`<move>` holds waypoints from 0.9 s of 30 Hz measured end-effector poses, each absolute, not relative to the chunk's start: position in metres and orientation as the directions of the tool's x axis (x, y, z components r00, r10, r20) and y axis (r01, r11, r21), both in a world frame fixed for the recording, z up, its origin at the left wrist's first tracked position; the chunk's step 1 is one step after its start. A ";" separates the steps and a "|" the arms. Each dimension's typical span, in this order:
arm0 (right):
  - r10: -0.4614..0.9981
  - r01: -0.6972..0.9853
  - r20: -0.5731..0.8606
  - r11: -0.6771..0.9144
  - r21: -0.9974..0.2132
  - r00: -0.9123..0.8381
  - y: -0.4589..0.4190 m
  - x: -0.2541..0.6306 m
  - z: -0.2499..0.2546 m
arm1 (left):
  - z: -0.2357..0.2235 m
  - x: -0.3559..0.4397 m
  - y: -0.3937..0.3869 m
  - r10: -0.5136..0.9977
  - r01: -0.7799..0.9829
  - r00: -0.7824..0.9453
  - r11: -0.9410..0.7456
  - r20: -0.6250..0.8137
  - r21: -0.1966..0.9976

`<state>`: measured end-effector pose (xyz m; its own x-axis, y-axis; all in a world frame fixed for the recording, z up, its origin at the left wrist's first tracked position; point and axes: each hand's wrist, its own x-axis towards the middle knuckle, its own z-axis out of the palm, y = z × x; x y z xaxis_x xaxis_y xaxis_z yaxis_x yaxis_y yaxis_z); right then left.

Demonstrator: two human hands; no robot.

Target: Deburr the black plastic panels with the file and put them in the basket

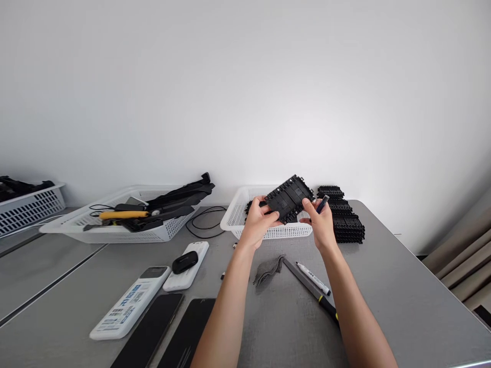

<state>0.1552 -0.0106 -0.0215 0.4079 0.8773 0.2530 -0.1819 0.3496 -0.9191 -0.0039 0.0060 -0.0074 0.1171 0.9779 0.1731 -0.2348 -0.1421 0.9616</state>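
Note:
I hold a black plastic tray-like part (289, 198) with both hands above a white basket (238, 217). My left hand (258, 221) grips its left edge, fingers closed around it. My right hand (321, 221) pinches the part's right edge and also holds a small dark pen-like object (322, 204) between its fingers. The part is tilted toward me. Stacks of similar black parts (344, 217) stand on the grey table just right of the basket.
On the table (402, 306) near me lie a grey cloth (268, 270), a white marker (313, 278), a long dark tool (312, 291), phones (169, 327) and a white power bank (186, 266). A larger white basket (115, 230) with tools sits left.

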 end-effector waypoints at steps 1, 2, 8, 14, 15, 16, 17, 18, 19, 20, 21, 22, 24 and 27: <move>0.877 -0.231 0.258 0.371 -0.899 0.404 -0.009 0.155 -0.023 | -0.007 -0.004 0.005 0.975 -0.228 0.147 -0.133 0.169 0.965; 0.869 -0.257 0.271 0.397 -0.881 0.414 -0.007 0.155 -0.024 | -0.007 -0.004 0.004 0.970 -0.217 0.172 -0.130 0.169 0.967; 0.772 -0.069 0.421 0.510 -0.857 0.477 -0.003 0.162 -0.029 | -0.005 -0.005 0.002 0.960 -0.034 0.193 -0.200 0.203 0.979; 0.745 0.189 0.509 0.477 -0.858 0.431 -0.012 0.158 -0.022 | -0.017 -0.005 0.011 0.955 0.059 0.167 -0.256 0.243 0.965; 0.734 0.240 0.515 0.457 -0.857 0.443 -0.016 0.156 -0.019 | -0.019 -0.005 0.013 0.957 0.061 0.150 -0.259 0.248 0.964; 0.715 0.291 0.520 0.431 -0.854 0.468 -0.021 0.155 -0.016 | -0.021 -0.006 0.015 0.957 0.058 0.135 -0.265 0.256 0.962; 0.692 0.337 0.524 0.403 -0.851 0.496 -0.026 0.154 -0.013 | -0.023 -0.006 0.016 0.956 0.054 0.124 -0.276 0.268 0.960; 0.675 0.368 0.524 0.377 -0.850 0.519 -0.031 0.153 -0.009 | -0.023 -0.006 0.017 0.952 0.050 0.121 -0.290 0.282 0.956; 0.682 0.373 0.515 0.361 -0.854 0.520 -0.036 0.152 -0.006 | -0.024 -0.007 0.018 0.947 0.049 0.123 -0.305 0.298 0.951; 0.720 0.348 0.493 0.357 -0.867 0.488 -0.040 0.151 -0.003 | -0.023 -0.006 0.018 0.942 0.050 0.126 -0.320 0.312 0.946; 0.781 0.292 0.454 0.355 -0.888 0.429 -0.043 0.149 -0.001 | -0.023 -0.006 0.018 0.936 0.055 0.132 -0.335 0.326 0.940; 0.848 0.211 0.401 0.346 -0.914 0.348 -0.044 0.148 0.001 | -0.021 -0.005 0.017 0.930 0.064 0.135 -0.352 0.341 0.934; 0.949 0.019 0.269 0.270 -0.963 0.162 -0.043 0.144 0.001 | -0.018 -0.003 0.014 0.918 0.102 0.139 -0.386 0.371 0.917; 0.994 -0.206 0.079 0.061 -0.977 -0.082 -0.036 0.139 -0.004 | -0.015 -0.001 0.009 0.903 0.161 0.150 -0.424 0.403 0.891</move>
<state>0.1390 -0.0361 -0.0038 -0.0816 0.9935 0.0792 -0.2064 0.0609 -0.9766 -0.0005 0.0095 -0.0145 0.1499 0.9028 0.4030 0.1607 -0.4244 0.8911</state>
